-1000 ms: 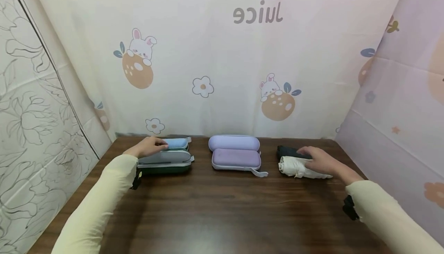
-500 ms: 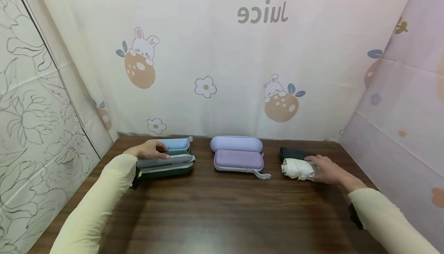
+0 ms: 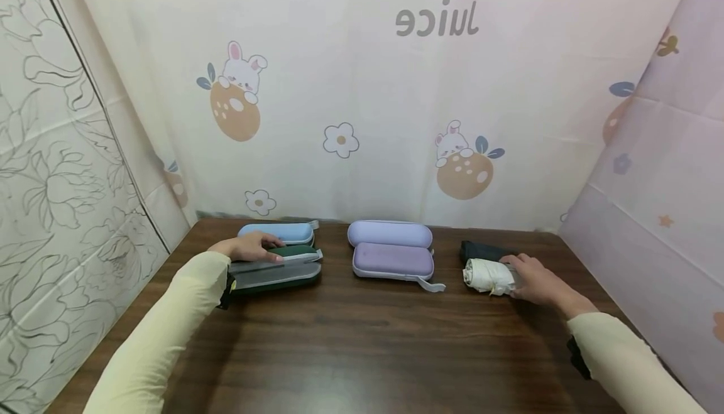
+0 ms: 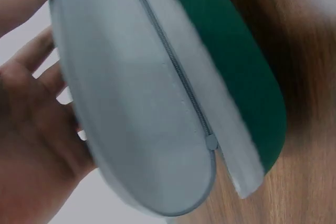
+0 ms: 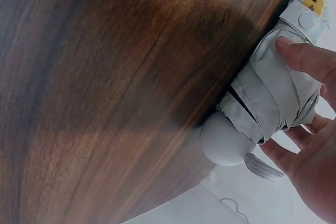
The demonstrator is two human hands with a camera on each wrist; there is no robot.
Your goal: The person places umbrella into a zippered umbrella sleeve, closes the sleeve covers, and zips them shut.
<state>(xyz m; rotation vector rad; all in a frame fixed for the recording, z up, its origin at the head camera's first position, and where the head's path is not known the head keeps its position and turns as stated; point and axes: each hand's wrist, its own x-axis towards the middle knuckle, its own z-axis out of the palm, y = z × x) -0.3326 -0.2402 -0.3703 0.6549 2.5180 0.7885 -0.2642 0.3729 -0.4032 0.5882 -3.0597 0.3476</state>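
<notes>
My left hand [image 3: 252,248] holds the raised lid of a dark green zip case [image 3: 283,283] at the table's back left. In the left wrist view, the case's grey lining [image 4: 131,87] and zipper [image 4: 178,72] show, with thumb and fingers along the lid's edge. At the back right, my right hand [image 3: 534,281] grips a folded white umbrella [image 3: 488,276] near its right end. The right wrist view shows the thumb on the umbrella's wrapped fabric [image 5: 275,80], fingers on the far side, and its rounded white handle [image 5: 223,139] sticking out below. A black folded bundle [image 3: 481,250] lies just behind it.
A light blue case [image 3: 283,233] sits behind the green one. Mid-table at the back, a lavender case [image 3: 390,234] and a purple case [image 3: 393,259] with a strap lie one before the other. Curtains [image 3: 362,87] stand behind the dark wooden table [image 3: 362,345].
My left hand has tipped the green case's lid up and back, widening its opening. My right hand has moved from over both bundles to the white umbrella's right end.
</notes>
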